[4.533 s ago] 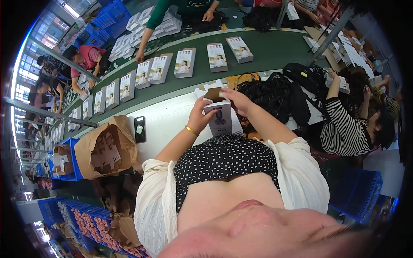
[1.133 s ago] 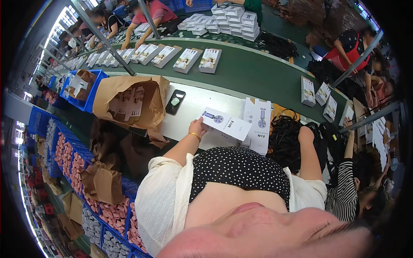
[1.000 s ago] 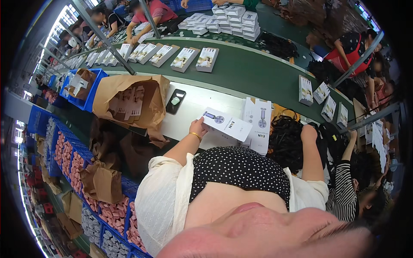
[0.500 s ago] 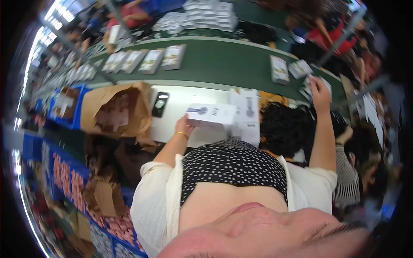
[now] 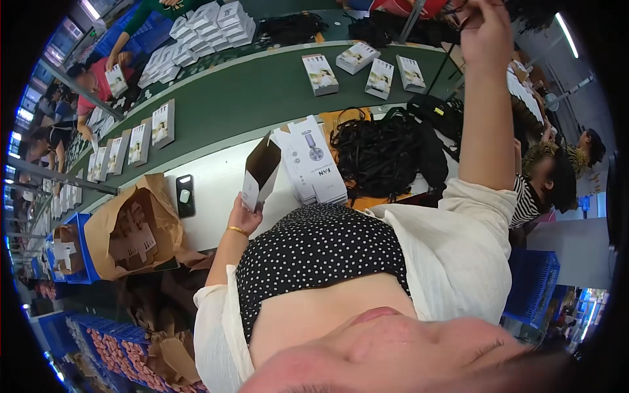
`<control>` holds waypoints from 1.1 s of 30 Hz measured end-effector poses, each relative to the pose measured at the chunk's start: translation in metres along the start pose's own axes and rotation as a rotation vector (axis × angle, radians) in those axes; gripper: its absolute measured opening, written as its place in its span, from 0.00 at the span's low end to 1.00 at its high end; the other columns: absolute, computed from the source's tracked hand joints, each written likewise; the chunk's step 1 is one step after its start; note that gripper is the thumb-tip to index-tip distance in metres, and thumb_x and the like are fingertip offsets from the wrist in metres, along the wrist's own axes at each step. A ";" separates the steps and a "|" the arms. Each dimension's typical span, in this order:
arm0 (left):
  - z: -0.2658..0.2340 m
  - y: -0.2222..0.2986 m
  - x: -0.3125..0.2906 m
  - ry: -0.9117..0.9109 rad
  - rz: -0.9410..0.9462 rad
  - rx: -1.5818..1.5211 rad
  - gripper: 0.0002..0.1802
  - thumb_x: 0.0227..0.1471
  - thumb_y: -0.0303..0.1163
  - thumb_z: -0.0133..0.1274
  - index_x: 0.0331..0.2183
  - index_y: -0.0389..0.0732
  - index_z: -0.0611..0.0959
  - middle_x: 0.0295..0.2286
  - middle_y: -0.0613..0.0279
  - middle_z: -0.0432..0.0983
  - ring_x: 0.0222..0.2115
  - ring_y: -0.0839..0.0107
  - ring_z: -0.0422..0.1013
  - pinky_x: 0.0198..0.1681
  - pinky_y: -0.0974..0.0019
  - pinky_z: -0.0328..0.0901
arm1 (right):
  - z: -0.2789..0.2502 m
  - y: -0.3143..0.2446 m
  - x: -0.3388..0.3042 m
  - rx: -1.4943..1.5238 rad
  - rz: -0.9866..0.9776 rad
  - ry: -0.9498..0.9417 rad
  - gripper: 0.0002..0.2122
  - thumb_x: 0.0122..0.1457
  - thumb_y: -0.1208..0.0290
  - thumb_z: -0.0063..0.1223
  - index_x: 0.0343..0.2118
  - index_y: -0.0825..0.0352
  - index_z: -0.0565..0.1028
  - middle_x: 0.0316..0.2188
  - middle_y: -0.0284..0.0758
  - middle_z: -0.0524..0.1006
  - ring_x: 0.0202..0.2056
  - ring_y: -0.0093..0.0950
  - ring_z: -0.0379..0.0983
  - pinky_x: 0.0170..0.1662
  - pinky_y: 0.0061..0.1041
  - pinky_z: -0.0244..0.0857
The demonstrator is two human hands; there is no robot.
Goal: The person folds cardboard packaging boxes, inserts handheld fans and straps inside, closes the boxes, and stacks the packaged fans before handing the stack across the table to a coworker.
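Note:
My left hand grips a white cardboard box by its lower end; the top stands open and shows a brown inside. Just right of it, flat white printed cartons lie in a stack on the white worktop. My right hand is stretched far forward and up at the top right, fingers bent in. Something dark shows at its fingertips, too small to make out. Below that forearm a heap of black straps or cords lies on yellow-brown paper.
Several printed boxes stand on the green conveyor ahead. A brown paper bag with pinkish pieces, a phone and a blue crate are at left. Co-workers sit across, one in a pink top.
The box in my left hand has swung from lying flat to upright, its open end up. My right hand has moved from the boxes on the conveyor to farther forward. The view has turned rightward.

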State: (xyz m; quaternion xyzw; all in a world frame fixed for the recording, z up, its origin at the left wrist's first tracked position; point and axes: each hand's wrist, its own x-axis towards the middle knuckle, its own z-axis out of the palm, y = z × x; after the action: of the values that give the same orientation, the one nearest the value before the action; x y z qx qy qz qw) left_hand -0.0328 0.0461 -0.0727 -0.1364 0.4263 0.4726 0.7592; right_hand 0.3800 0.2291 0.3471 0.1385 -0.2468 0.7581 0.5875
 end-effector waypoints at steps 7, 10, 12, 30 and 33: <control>-0.002 -0.004 -0.003 -0.007 -0.013 0.045 0.26 0.49 0.54 0.42 0.40 0.43 0.70 0.32 0.60 0.70 0.29 0.67 0.68 0.27 0.73 0.65 | -0.044 -0.029 -0.051 -1.246 -0.466 0.553 0.08 0.53 0.78 0.43 0.37 0.70 0.68 0.19 0.30 0.65 0.19 0.20 0.59 0.21 0.18 0.56; -0.018 -0.005 -0.006 0.020 -0.012 0.035 0.26 0.49 0.55 0.43 0.40 0.43 0.70 0.32 0.61 0.70 0.30 0.67 0.68 0.26 0.73 0.64 | -0.093 -0.050 -0.097 -1.356 -0.182 0.756 0.07 0.53 0.77 0.43 0.34 0.66 0.71 0.19 0.27 0.64 0.17 0.16 0.56 0.17 0.15 0.50; -0.022 0.000 -0.008 0.029 -0.025 0.056 0.25 0.48 0.55 0.43 0.40 0.45 0.70 0.32 0.62 0.70 0.29 0.68 0.68 0.26 0.73 0.63 | -0.135 -0.072 -0.137 -1.724 -0.006 0.747 0.07 0.52 0.76 0.43 0.34 0.66 0.72 0.20 0.27 0.67 0.18 0.17 0.60 0.20 0.16 0.55; -0.017 0.000 -0.040 0.056 0.040 0.076 0.22 0.51 0.52 0.41 0.39 0.45 0.70 0.32 0.62 0.71 0.30 0.67 0.68 0.26 0.72 0.63 | -0.265 0.107 -0.222 -2.642 1.007 0.380 0.11 0.48 0.62 0.53 0.25 0.66 0.72 0.26 0.39 0.74 0.31 0.38 0.70 0.33 0.33 0.64; -0.012 -0.007 -0.038 0.075 0.011 0.086 0.23 0.51 0.53 0.40 0.40 0.45 0.70 0.32 0.63 0.70 0.30 0.68 0.68 0.25 0.73 0.62 | -0.275 0.095 -0.227 -2.631 1.024 0.285 0.10 0.49 0.64 0.51 0.25 0.66 0.72 0.25 0.39 0.73 0.30 0.38 0.70 0.33 0.33 0.64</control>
State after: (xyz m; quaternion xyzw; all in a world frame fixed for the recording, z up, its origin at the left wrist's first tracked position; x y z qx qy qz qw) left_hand -0.0404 0.0119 -0.0522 -0.1191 0.4749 0.4526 0.7453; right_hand 0.3725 0.1723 -0.0178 -0.6808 -0.7233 0.1118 -0.0301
